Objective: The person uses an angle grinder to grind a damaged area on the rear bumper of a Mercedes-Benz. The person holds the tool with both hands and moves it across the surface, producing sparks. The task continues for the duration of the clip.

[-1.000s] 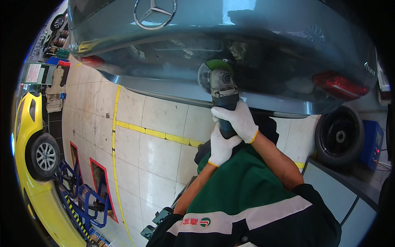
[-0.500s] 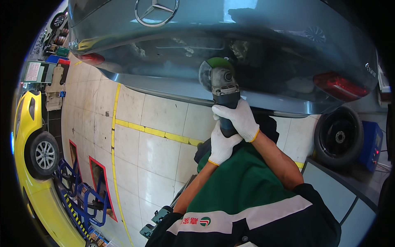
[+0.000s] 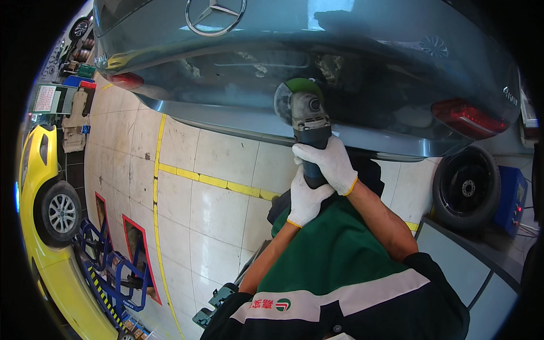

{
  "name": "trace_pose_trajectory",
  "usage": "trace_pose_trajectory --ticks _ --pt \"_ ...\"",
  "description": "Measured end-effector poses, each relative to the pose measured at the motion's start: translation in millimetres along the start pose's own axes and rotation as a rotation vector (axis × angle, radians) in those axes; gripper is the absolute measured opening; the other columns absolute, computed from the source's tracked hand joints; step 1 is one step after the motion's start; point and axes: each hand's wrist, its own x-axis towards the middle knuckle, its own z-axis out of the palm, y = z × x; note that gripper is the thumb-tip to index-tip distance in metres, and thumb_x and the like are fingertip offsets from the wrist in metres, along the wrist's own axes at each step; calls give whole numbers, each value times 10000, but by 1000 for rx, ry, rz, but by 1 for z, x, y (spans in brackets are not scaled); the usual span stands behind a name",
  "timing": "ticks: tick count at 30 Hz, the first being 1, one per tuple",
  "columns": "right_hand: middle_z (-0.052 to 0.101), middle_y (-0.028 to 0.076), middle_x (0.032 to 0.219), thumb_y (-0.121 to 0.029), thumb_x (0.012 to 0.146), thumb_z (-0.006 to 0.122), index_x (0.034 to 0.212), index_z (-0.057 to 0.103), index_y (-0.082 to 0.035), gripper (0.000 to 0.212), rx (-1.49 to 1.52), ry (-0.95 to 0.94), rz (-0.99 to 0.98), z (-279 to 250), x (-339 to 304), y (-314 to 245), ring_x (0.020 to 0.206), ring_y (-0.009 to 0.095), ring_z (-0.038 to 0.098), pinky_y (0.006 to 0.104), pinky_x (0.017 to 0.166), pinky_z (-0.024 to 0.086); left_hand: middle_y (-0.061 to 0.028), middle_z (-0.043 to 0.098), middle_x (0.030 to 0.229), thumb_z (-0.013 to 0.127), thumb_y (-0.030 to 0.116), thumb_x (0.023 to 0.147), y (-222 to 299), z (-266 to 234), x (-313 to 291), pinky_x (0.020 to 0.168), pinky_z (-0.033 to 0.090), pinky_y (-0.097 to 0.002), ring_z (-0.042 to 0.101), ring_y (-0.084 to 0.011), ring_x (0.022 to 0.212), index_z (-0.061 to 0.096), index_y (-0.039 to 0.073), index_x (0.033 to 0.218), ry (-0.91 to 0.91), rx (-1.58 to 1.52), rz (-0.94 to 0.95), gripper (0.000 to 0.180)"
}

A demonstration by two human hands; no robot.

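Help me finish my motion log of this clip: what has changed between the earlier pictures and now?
Barely anything: since a second ago, the blue-grey car and angle grinder have shifted slightly up in the picture, apparently from the camera moving. Nothing was gripped or released. The gloved right hand and left hand stay on the grinder, right ahead of left.

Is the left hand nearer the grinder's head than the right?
No, the right hand grips the grinder closer to its grey head, and the left hand holds it farther back.
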Motion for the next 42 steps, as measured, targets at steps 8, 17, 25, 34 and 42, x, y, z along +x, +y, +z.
trace_pose_trajectory --ticks 8,17,25,34,42 --pt "713 39 822 -190 850 837 949 721 -14 233 -17 4 -1 -2 1 1 728 111 650 294 686 530 -139 755 1076 874 206 708 4 0 0 924 559 -377 719 -234 1010 640 -20 1205 -14 -37 1 594" --pt "713 32 833 -201 853 844 977 726 -16 252 -5 -2 3 -1 0 5 744 109 647 292 703 529 -138 753 1094 873 200 703 3 1 0 929 557 -379 720 -237 1020 642 -20 1212 -7 -41 -14 601" --pt "715 33 850 -209 851 847 983 720 -14 267 -24 1 -33 -3 3 4 756 110 648 295 716 532 -130 747 1094 875 194 709 4 0 1 938 554 -370 712 -225 1019 632 -21 1227 -12 5 1 611" --pt "707 33 829 -202 852 833 961 719 -15 245 -29 4 0 -2 -1 4 735 110 644 300 690 529 -127 744 1098 878 189 701 5 0 0 944 550 -367 707 -223 1027 630 -17 1224 -23 -45 -11 615" --pt "708 34 827 -222 844 838 957 722 -15 263 -36 18 7 0 0 1 738 116 647 305 698 532 -117 754 1087 892 190 700 1 1 2 929 556 -368 710 -210 1016 643 -11 1206 -16 -85 2 599"
